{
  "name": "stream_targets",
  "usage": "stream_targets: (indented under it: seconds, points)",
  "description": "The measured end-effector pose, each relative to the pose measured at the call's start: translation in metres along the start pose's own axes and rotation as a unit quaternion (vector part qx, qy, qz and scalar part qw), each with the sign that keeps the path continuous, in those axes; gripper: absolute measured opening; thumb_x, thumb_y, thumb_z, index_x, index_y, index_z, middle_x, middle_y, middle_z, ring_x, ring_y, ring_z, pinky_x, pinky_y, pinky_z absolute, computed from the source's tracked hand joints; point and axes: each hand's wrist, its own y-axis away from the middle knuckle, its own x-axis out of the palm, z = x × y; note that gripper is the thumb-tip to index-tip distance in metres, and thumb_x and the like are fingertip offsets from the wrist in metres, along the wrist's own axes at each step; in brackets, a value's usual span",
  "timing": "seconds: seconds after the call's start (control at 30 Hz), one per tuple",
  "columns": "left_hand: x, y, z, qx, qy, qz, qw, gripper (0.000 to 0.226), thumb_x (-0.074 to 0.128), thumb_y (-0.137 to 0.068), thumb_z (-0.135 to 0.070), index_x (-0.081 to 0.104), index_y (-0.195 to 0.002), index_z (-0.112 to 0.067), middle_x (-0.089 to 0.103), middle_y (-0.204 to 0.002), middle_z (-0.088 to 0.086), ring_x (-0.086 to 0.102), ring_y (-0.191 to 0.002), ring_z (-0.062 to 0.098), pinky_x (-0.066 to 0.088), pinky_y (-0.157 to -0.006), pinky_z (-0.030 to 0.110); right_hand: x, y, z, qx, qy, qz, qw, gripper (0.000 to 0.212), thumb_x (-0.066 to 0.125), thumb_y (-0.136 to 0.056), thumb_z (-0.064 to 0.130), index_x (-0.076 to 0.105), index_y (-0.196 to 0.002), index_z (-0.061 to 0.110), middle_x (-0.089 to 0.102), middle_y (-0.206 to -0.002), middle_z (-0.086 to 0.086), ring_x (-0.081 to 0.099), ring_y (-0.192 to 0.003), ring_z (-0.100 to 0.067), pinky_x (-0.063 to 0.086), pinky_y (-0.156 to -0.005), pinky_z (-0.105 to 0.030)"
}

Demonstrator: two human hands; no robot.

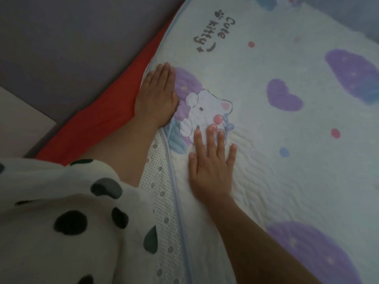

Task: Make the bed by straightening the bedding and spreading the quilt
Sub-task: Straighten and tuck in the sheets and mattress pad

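Note:
A white quilted quilt point(276, 152) with purple hearts, a kitten print and the words "Cute kitty" covers the bed, filling the right of the head view. My left hand point(156, 95) lies flat on the quilt's left edge, fingers straight and together, beside the kitten print. My right hand point(211, 165) presses flat on the quilt a little nearer to me, fingers spread. A turned-over strip of the quilt's dotted underside point(164, 201) shows along its blue piped border.
A red sheet point(106, 119) shows beneath the quilt's left edge. Beyond it runs a grey-purple surface point(71, 48). My white garment with dark spots point(61, 222) fills the lower left corner.

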Motion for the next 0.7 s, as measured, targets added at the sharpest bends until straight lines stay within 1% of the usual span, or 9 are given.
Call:
stream_targets:
  seconds: [0.07, 0.17, 0.2, 0.3, 0.37, 0.47, 0.6, 0.7]
  points:
    - [-0.005, 0.0, -0.001, 0.0, 0.014, 0.008, 1.0, 0.068, 0.011, -0.089, -0.031, 0.018, -0.149, 0.0, 0.018, -0.157, 0.017, 0.016, -0.146, 0.029, 0.007, -0.118, 0.037, 0.002, -0.001, 0.001, 0.003, 0.006, -0.006, 1.0, 0.06, 0.021, -0.097, 0.045, 0.006, -0.153, 0.032, -0.003, -0.162, 0.002, -0.01, -0.148, -0.021, 0.0, -0.117, -0.056]
    - [-0.013, 0.01, -0.005, 0.015, 0.044, 0.037, 0.998, 0.06, 0.027, -0.098, -0.028, 0.013, -0.15, -0.002, 0.011, -0.159, 0.014, 0.009, -0.147, 0.024, 0.003, -0.119, 0.035, 0.004, -0.004, 0.0, 0.009, 0.01, -0.01, 1.0, 0.06, 0.02, -0.097, 0.046, 0.007, -0.153, 0.032, -0.001, -0.162, 0.002, -0.008, -0.148, -0.021, 0.0, -0.117, -0.056]
    - [-0.016, 0.022, -0.005, 0.016, 0.054, 0.04, 0.998, 0.059, 0.029, -0.099, -0.027, 0.013, -0.151, -0.003, 0.01, -0.159, 0.012, 0.007, -0.148, 0.023, 0.003, -0.119, 0.034, 0.004, -0.003, -0.001, 0.008, 0.01, -0.011, 1.0, 0.059, 0.02, -0.097, 0.046, 0.007, -0.153, 0.032, 0.0, -0.162, 0.002, -0.007, -0.149, -0.022, 0.001, -0.117, -0.055]
    - [-0.023, 0.067, -0.006, 0.017, 0.076, 0.025, 0.997, 0.06, 0.016, -0.098, -0.035, 0.018, -0.151, -0.007, 0.013, -0.159, 0.009, 0.009, -0.147, 0.02, 0.002, -0.118, 0.031, 0.005, 0.0, -0.004, 0.003, 0.01, -0.015, 1.0, 0.059, 0.02, -0.097, 0.047, 0.008, -0.153, 0.033, 0.001, -0.162, 0.002, -0.005, -0.149, -0.022, 0.0, -0.117, -0.055]
    - [-0.028, 0.096, -0.004, 0.014, 0.082, 0.033, 0.996, 0.061, 0.013, -0.097, -0.037, 0.019, -0.151, -0.01, 0.013, -0.16, 0.006, 0.008, -0.148, 0.017, 0.001, -0.118, 0.03, 0.005, 0.0, -0.003, 0.001, 0.007, -0.017, 1.0, 0.059, 0.019, -0.097, 0.047, 0.007, -0.153, 0.033, 0.001, -0.162, 0.003, -0.005, -0.149, -0.022, 0.0, -0.117, -0.054]
    - [-0.038, 0.137, 0.001, -0.002, 0.091, 0.042, 0.995, 0.07, 0.004, -0.089, -0.043, 0.021, -0.151, -0.014, 0.013, -0.16, 0.002, 0.007, -0.147, 0.014, 0.003, -0.118, 0.029, 0.003, -0.001, -0.004, -0.005, 0.01, -0.015, 1.0, 0.059, 0.015, -0.097, 0.048, 0.004, -0.153, 0.035, -0.001, -0.162, 0.004, -0.005, -0.149, -0.021, -0.001, -0.117, -0.053]
    - [-0.049, 0.203, 0.028, -0.019, 0.079, 0.068, 0.994, 0.069, 0.002, -0.089, -0.048, 0.016, -0.152, -0.022, 0.009, -0.16, -0.003, 0.004, -0.148, 0.013, 0.002, -0.119, 0.029, -0.001, 0.0, -0.007, -0.014, 0.019, 0.009, 1.0, 0.057, 0.012, -0.098, 0.048, -0.003, -0.152, 0.038, -0.006, -0.161, 0.006, -0.009, -0.148, -0.019, -0.003, -0.117, -0.053]
    - [-0.056, 0.255, 0.059, -0.035, 0.048, 0.078, 0.995, 0.067, 0.005, -0.091, -0.048, 0.018, -0.152, -0.023, 0.013, -0.16, -0.002, 0.006, -0.148, 0.015, 0.004, -0.119, 0.031, -0.011, -0.005, -0.008, 0.012, -0.003, 0.065, 0.998, 0.056, 0.019, -0.099, 0.044, 0.0, -0.152, 0.038, -0.008, -0.161, 0.006, -0.01, -0.148, -0.017, -0.005, -0.117, -0.053]
